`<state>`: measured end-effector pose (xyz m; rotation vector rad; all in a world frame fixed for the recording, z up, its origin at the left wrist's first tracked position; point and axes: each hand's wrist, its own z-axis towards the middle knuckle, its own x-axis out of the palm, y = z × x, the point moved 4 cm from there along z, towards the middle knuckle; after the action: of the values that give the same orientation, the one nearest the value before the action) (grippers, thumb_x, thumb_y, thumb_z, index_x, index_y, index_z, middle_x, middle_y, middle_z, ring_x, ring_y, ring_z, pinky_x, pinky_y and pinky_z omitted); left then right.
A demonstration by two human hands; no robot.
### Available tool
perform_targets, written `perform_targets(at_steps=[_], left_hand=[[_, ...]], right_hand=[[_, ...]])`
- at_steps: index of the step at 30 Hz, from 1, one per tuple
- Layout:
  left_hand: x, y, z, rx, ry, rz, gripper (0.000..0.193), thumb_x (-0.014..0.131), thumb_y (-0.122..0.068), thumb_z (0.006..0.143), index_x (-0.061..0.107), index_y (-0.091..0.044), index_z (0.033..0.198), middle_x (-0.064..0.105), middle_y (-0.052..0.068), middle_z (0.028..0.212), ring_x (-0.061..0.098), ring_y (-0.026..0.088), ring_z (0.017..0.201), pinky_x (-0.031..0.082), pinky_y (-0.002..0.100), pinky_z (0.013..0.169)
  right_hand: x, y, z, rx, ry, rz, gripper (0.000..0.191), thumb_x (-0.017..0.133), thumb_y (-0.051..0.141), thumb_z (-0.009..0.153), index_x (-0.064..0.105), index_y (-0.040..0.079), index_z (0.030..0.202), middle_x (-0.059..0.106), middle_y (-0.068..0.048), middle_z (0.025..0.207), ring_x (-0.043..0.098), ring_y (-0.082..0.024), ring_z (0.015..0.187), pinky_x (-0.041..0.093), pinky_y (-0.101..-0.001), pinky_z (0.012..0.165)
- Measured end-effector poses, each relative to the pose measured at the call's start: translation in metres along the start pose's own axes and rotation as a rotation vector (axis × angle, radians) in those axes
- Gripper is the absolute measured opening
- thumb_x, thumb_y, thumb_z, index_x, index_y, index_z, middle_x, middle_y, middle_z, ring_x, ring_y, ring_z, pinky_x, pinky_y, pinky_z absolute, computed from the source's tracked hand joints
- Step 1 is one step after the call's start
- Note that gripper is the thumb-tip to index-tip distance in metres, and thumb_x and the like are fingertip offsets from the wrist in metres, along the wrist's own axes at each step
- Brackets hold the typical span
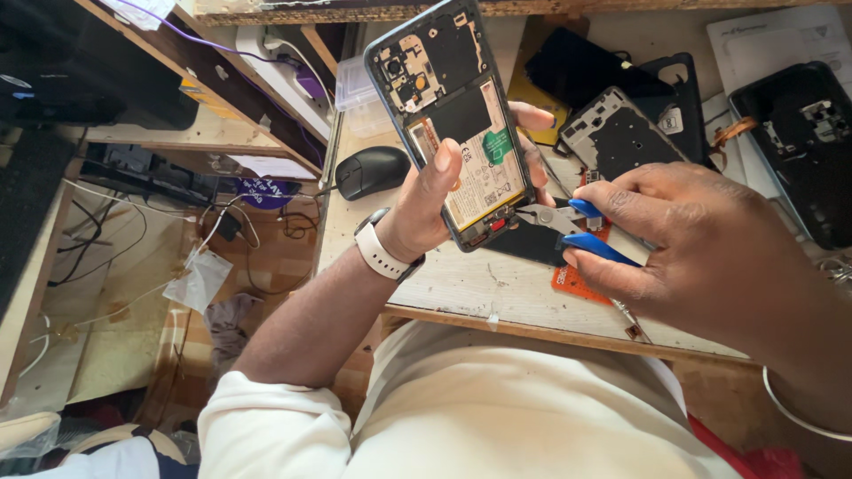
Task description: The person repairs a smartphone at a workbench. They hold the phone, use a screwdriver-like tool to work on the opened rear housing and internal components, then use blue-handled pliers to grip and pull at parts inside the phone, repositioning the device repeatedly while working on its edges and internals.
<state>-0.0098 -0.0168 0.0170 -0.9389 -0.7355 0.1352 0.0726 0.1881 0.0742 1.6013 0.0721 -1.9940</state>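
Workbench (461,288): rough pale wood, scratched, chipped along the front edge. Raw plank shelving at upper left, with cables trailing over the floor below.

Scattered on the bench, biggest first: a black phone back shell (803,151) at far right, camera cutout visible, lying on a white printed sheet (772,40). A grey metal mid-frame (617,133), flat and perforated, sits beside a dark case (679,102). A glossy black computer mouse (371,170), rounded, lies left of the hands. A clear plastic box (355,89) stands behind it. An orange flat card (577,282) is partly hidden under the right hand.

The opened phone (457,115) is held up over the bench, tilted, back cover off. Rectangular, rounded corners, thin bluish rim. Black plastic shields over the board up top, pale labelled battery filling the lower half, green sticker on it.

Left hand (435,208) is clenched round the phone's lower half: thumb across the battery face, fingers wrapped behind, tips showing at the right edge. White-strapped watch (380,253) on the wrist.

Right hand (683,244) grips small cutters (577,229): blue rubbery handles squeezed between thumb and fingers, bright steel nose at the phone's bottom edge. Looks like contact near the bottom connector, but it's too small to be sure.
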Motion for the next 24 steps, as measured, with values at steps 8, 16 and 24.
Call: perform_targets(at_steps=[8, 16, 24], left_hand=[[0.003, -0.002, 0.003, -0.008, -0.074, 0.049, 0.087, 0.062, -0.063, 0.097, 0.039, 0.004, 0.147, 0.058, 0.012, 0.128, 0.064, 0.024, 0.114, 0.061, 0.049, 0.095], [0.007, -0.005, 0.0, -0.032, -0.02, 0.088, 0.086, 0.064, -0.064, 0.102, 0.043, 0.006, 0.148, 0.065, 0.016, 0.11, 0.066, 0.023, 0.109, 0.059, 0.044, 0.102], [0.019, -0.013, -0.003, 0.072, -0.13, 0.302, 0.078, 0.062, -0.058, 0.102, 0.039, 0.001, 0.148, 0.056, 0.012, 0.14, 0.063, 0.022, 0.11, 0.06, 0.045, 0.097]], right_hand=[[-0.007, 0.009, 0.002, -0.138, -0.067, -0.123, 0.055, 0.082, 0.044, 0.073, 0.077, 0.008, 0.114, 0.073, -0.007, 0.1, 0.069, -0.023, 0.085, 0.057, -0.0355, 0.07], [-0.006, 0.012, 0.002, -0.171, -0.042, -0.19, 0.053, 0.078, 0.045, 0.076, 0.077, 0.006, 0.111, 0.073, -0.005, 0.1, 0.069, -0.022, 0.088, 0.056, -0.0342, 0.069], [0.0, 0.015, 0.002, -0.068, -0.031, -0.213, 0.051, 0.078, 0.046, 0.079, 0.078, 0.009, 0.114, 0.07, -0.007, 0.095, 0.068, -0.025, 0.084, 0.058, -0.0355, 0.072]])
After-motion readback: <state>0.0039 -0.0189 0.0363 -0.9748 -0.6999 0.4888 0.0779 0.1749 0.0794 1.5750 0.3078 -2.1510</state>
